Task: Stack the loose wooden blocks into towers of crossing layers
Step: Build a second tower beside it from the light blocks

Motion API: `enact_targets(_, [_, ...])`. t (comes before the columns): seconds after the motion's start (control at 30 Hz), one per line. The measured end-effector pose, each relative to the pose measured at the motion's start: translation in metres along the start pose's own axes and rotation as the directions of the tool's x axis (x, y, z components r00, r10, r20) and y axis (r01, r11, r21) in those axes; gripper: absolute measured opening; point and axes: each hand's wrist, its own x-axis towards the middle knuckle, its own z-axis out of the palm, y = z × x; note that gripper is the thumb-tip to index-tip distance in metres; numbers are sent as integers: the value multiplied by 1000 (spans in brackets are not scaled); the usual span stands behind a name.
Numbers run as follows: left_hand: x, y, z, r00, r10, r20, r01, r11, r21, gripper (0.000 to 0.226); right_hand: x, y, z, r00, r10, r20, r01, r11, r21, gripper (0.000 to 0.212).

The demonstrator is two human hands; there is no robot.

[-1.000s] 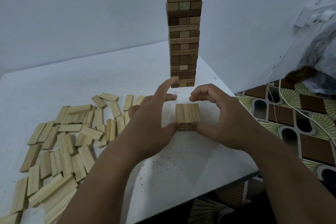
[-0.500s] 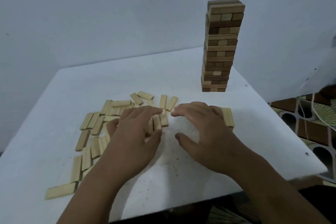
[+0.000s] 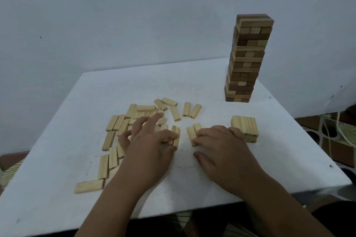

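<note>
Both hands lie palm-down on the white table (image 3: 192, 86), gathering blocks for the next layer. The right hand (image 3: 221, 146) rests its fingertips on a pair of blocks (image 3: 193, 133) lying side by side, their long axes running roughly 12 to 6 o'clock, tilted a little toward 11. Its grip is apart — fingers flat on the wood rather than pinched around it, thumb out on bare table toward 7 o'clock. The left hand (image 3: 148, 144) covers the near edge of the loose pile (image 3: 134, 119); its fingers are spread, and a few upended blocks (image 3: 175, 137) sit against its fingertips. Whether it has actually clamped any of them I cannot tell, since the hand hides the contact.

The relation that matters: the started low stack (image 3: 244, 128) stands just beside the right hand, at about 2 o'clock from it, touching or nearly touching the knuckles. Its top layer runs 12 to 6 o'clock, the same way as the pair under the right fingertips. So, in my judgement, the next layer has to lie across — 9 to 3 o'clock — and those blocks need a quarter turn before they go on. The right hand is plainly the nearer one for that carry; the left hand is well apart from the stack, with the pile at its own 11 o'clock.

The finished tall tower (image 3: 248, 57) stands at the far right of the table, at 12 o'clock from the low stack, clear of both hands.
</note>
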Motion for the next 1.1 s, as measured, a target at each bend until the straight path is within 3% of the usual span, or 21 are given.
enact_targets(0.27, [-7, 31, 15, 976, 210, 58, -210, 978, -6, 21, -36, 16, -14, 997, 55, -48, -54, 998, 13, 35])
enact_targets(0.53, [-5, 38, 26, 957, 285, 53, -271, 945, -181, 42, -55, 26, -13, 993, 85, -77, -79, 994, 79, 27])
enact_targets(0.77, [-5, 45, 29, 960, 282, -2, -265, 902, -340, 37, -54, 26, -15, 991, 57, -125, -40, 990, 134, 21])
enact_targets(0.9, [-4, 46, 27, 953, 301, -28, -295, 906, -303, 7, -51, 29, -14, 991, 35, -131, -13, 985, 169, 17])
enact_targets(1.0, [-4, 37, 31, 957, 291, 6, -282, 931, -231, 23, -49, 31, -13, 989, 13, -150, 15, 984, 179, 14])
enact_targets(1.1, [-3, 35, 33, 960, 272, 62, -257, 949, -182, 20, -47, 31, -11, 984, -3, -177, 37, 981, 193, 18])
